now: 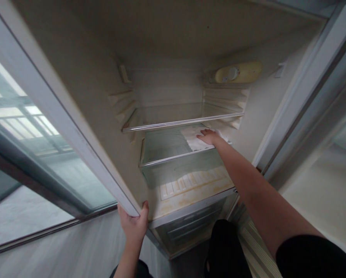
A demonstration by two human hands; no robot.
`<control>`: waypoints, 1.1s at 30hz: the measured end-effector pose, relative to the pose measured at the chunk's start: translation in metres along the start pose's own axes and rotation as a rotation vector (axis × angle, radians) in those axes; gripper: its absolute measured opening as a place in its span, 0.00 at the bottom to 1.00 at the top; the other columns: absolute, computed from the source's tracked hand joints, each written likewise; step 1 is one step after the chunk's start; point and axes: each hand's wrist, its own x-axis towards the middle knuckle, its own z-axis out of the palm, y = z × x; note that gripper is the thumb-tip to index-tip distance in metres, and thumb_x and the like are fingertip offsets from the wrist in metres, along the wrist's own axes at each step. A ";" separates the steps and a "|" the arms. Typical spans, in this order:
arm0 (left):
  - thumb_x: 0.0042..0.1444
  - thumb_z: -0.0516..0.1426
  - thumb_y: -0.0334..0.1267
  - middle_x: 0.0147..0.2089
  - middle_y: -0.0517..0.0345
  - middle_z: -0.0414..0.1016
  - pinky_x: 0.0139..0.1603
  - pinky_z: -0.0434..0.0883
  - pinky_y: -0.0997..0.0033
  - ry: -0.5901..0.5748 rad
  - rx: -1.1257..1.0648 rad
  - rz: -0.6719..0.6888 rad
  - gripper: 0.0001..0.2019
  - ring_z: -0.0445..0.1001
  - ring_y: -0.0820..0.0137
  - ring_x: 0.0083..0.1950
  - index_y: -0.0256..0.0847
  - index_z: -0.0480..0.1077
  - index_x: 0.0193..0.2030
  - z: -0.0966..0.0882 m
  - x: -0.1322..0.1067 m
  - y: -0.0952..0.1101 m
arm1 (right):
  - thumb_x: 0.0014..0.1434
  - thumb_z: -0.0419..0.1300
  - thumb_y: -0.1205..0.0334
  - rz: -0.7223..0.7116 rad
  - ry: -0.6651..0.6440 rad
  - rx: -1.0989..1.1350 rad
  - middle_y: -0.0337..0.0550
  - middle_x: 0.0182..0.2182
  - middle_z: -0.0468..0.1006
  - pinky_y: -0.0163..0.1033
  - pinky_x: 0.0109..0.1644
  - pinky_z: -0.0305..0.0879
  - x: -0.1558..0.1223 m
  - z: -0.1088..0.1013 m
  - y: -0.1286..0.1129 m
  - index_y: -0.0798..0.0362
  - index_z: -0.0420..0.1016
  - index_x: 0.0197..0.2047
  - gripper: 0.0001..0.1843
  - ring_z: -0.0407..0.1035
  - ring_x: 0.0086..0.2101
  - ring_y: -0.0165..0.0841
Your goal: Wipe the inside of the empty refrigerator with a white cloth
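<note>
I look into an open, bare refrigerator point(187, 46) with yellowed walls. My right hand point(210, 137) reaches inside and presses flat on a white cloth point(193, 139) that lies on the lower glass shelf point(167, 148), at its right side. Above it is a second glass shelf point(175, 117) with nothing on it. My left hand point(134, 226) grips the bottom corner of the refrigerator's left side wall point(74, 127), thumb on the inner face.
A yellowed thermostat dial housing point(238, 72) sits high on the right inner wall. The open door point(320, 127) stands at the right. A stained floor panel with vent slats point(190, 181) lies below the shelves, drawers point(190, 226) under it. A window point(24, 127) is at the left.
</note>
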 end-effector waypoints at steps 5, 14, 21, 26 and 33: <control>0.50 0.66 0.53 0.50 0.49 0.72 0.62 0.70 0.46 0.006 -0.003 -0.023 0.27 0.73 0.52 0.55 0.39 0.71 0.52 0.001 0.000 -0.004 | 0.72 0.42 0.39 0.003 -0.004 0.004 0.54 0.76 0.50 0.54 0.76 0.43 -0.003 -0.002 -0.001 0.54 0.55 0.78 0.40 0.47 0.74 0.46; 0.52 0.65 0.51 0.46 0.52 0.71 0.57 0.72 0.52 0.007 0.008 -0.013 0.22 0.73 0.57 0.50 0.40 0.70 0.48 0.002 -0.002 0.001 | 0.72 0.40 0.39 -0.005 -0.035 -0.011 0.57 0.77 0.46 0.60 0.76 0.43 -0.013 0.001 -0.024 0.55 0.49 0.79 0.42 0.43 0.75 0.52; 0.52 0.65 0.52 0.44 0.54 0.70 0.54 0.72 0.54 0.000 -0.011 0.015 0.21 0.73 0.58 0.48 0.41 0.69 0.45 0.003 -0.001 0.000 | 0.72 0.39 0.34 -0.307 -0.099 0.022 0.51 0.78 0.41 0.61 0.77 0.38 -0.048 0.009 -0.105 0.46 0.45 0.80 0.42 0.37 0.76 0.51; 0.52 0.65 0.52 0.46 0.52 0.71 0.57 0.72 0.52 -0.001 -0.010 0.012 0.23 0.73 0.56 0.51 0.40 0.69 0.50 0.001 0.001 0.002 | 0.70 0.42 0.31 -0.387 -0.123 0.070 0.48 0.79 0.40 0.61 0.77 0.36 -0.045 0.010 -0.138 0.43 0.46 0.80 0.43 0.36 0.76 0.52; 0.54 0.65 0.51 0.50 0.47 0.73 0.62 0.71 0.48 -0.006 0.017 0.021 0.25 0.74 0.53 0.55 0.40 0.70 0.54 -0.002 -0.003 0.000 | 0.69 0.43 0.30 -0.390 -0.157 0.073 0.44 0.79 0.41 0.60 0.78 0.35 0.019 0.010 -0.121 0.41 0.45 0.80 0.44 0.35 0.76 0.47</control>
